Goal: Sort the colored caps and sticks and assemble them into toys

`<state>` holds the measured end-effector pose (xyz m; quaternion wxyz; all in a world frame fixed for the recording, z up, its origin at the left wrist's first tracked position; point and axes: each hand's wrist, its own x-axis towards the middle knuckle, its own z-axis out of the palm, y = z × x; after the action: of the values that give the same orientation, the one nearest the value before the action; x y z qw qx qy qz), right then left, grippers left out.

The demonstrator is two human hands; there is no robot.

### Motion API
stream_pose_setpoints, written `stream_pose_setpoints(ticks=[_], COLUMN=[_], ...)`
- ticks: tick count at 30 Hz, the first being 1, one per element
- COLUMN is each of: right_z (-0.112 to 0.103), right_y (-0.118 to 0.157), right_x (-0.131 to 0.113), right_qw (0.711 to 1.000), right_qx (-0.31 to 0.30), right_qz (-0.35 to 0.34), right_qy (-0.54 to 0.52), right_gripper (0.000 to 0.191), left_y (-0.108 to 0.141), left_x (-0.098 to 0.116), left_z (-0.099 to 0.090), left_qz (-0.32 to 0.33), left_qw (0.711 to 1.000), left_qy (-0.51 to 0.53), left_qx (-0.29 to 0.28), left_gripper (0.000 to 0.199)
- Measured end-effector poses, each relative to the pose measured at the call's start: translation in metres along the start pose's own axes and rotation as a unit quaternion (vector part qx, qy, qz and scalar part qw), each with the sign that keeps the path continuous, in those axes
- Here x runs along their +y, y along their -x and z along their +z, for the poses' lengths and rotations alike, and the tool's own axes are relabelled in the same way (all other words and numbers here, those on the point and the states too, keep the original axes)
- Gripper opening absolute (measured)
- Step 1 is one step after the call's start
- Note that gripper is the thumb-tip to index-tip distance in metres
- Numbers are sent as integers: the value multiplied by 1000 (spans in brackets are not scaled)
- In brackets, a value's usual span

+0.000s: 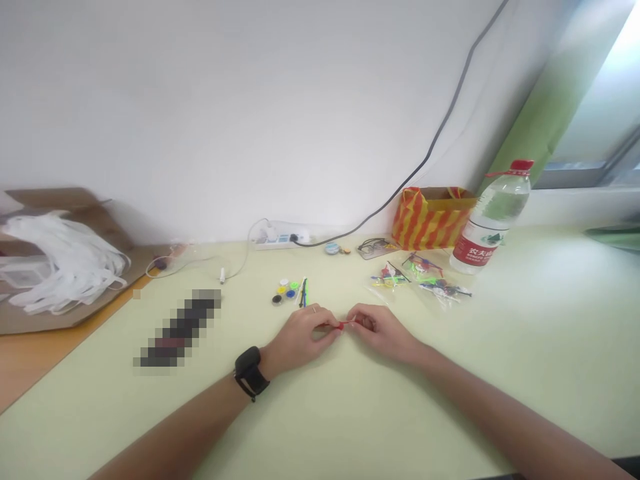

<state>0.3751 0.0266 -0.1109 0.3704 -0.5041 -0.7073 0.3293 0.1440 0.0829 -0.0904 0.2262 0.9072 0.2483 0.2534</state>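
My left hand (307,332), with a ring and a black watch on its wrist, is closed in a pinch on a small red piece (341,326). Facing it, my right hand (377,329) has its fingers closed on a thin red strip (351,320), which runs up to the red piece. The fingers hide most of both, so their exact kind is unclear. Just behind the left hand lie several small round coloured discs (291,293), among them black, yellow and green ones. Beside these discs are thin coloured sticks (304,292).
Clear bags of small coloured parts (390,275) lie back right, near a large water bottle (493,220) and a striped bag (433,217). A power strip (283,239) with cables is by the wall. At left stands a cardboard box (65,320) holding white straps (65,260).
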Motion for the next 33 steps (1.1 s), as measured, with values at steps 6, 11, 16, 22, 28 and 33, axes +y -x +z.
stream_pose_setpoints(ticks=[6,11,16,22,28,33], right_z=[-1,-2,-5,-12,-34,-48], right_y=[0,0,4,10,10,4], right_x=[4,4,-1,-6,-9,-2], right_qw=[1000,1000,1000,985,902,859], right_qx=[-15,-21,-15,32,-60,8], right_qz=[7,6,10,126,157,159], right_qy=[-13,-7,-16,-111,-397,-487], right_gripper=[12,11,16,39,73,66], left_y=[0,4,8,7,3,-2], left_x=[1,3,4,-3,-13,-30], left_z=[0,4,-1,-2,-2,-16], left_qz=[15,16,-1,-72,-92,-96], left_qw=[1000,999,1000,993,976,965], left_qy=[-2,-45,-15,67,44,24], left_qx=[-13,-17,-16,68,193,242], left_gripper=[5,9,14,29,17,14])
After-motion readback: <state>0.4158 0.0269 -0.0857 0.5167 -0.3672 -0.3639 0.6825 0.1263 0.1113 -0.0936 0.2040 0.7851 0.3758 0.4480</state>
